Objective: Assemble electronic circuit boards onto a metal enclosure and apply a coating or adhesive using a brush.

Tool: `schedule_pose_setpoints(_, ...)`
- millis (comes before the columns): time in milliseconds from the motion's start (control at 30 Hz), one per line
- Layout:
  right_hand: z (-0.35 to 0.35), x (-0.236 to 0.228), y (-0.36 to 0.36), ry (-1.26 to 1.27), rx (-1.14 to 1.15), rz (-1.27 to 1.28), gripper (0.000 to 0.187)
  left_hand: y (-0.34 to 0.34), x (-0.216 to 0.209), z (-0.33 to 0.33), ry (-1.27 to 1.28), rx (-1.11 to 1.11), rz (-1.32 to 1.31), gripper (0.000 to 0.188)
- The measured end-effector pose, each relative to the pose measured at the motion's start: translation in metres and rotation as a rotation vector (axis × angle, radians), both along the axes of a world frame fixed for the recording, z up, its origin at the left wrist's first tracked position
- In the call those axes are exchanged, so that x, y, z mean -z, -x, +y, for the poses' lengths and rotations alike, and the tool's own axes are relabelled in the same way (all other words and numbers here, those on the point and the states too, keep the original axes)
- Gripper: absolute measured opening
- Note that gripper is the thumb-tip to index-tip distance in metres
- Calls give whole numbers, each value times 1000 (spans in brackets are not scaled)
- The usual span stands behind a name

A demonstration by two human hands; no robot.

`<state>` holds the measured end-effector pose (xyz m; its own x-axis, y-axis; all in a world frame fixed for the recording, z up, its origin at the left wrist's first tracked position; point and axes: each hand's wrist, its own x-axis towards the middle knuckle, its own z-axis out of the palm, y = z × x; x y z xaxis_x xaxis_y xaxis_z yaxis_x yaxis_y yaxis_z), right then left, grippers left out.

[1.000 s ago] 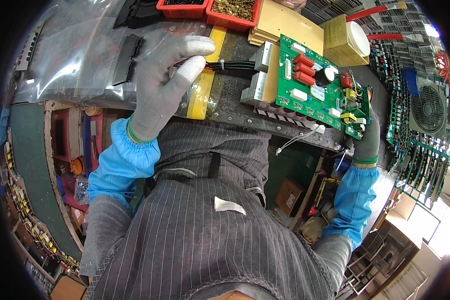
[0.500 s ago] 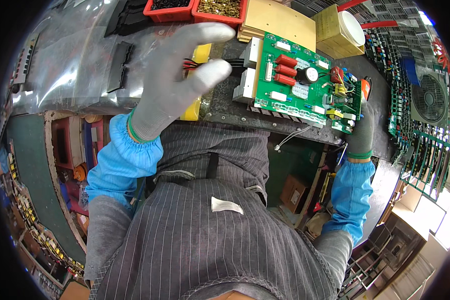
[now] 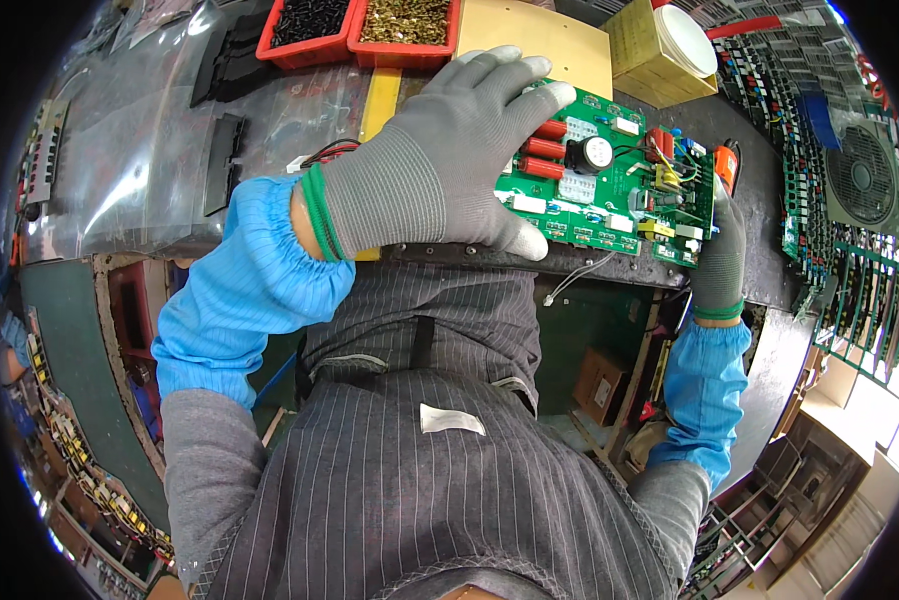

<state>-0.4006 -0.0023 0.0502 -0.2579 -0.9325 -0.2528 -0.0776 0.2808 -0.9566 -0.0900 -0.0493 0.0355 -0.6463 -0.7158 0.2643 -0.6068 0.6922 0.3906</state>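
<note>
Head view: the left hand (image 3: 440, 160), in a grey glove with a blue sleeve cover, now lies flat over the left part of the green circuit board (image 3: 620, 190). Its fingers are spread, the palm presses down, and the thumb runs along the near edge of the board. Half a second ago this hand was lifted above the bench with the fingers apart, and a second ago it hovered further left, over the yellow strip (image 3: 380, 100). So it has come down and moved to the right, onto the board. It grips nothing; it is open and presses flat.

The board sits on the dark workbench (image 3: 170, 170), near its front edge, just in front of the person's body. Red cylinders, a black round part and small yellow parts stand on it. A thin white wire (image 3: 575, 280) hangs off the bench edge below it.

The right hand (image 3: 720, 250) holds the right edge of the board as it did before, fingers curled up along that edge, beside an orange tool handle (image 3: 727, 165). How tightly it closes I cannot tell.

I judge that the board is now held steady from both sides, ready for work on it.

Behind the board are a red bin of black screws (image 3: 310, 25), a red bin of brass parts (image 3: 405, 25) and a tan box (image 3: 530, 45).
</note>
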Motion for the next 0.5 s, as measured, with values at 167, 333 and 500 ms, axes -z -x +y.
schedule_pose_setpoints(167,-1,0,3,8,-40,74,46,3,1,3,3,-34,25,115)
schedule_pose_setpoints(333,-10,-14,12,92,-49,236,42,3,2,1,22,-18,22,113)
schedule_pose_setpoints(500,-24,-52,-9,404,-506,743,68,-1,1,-1,18,32,59,110)
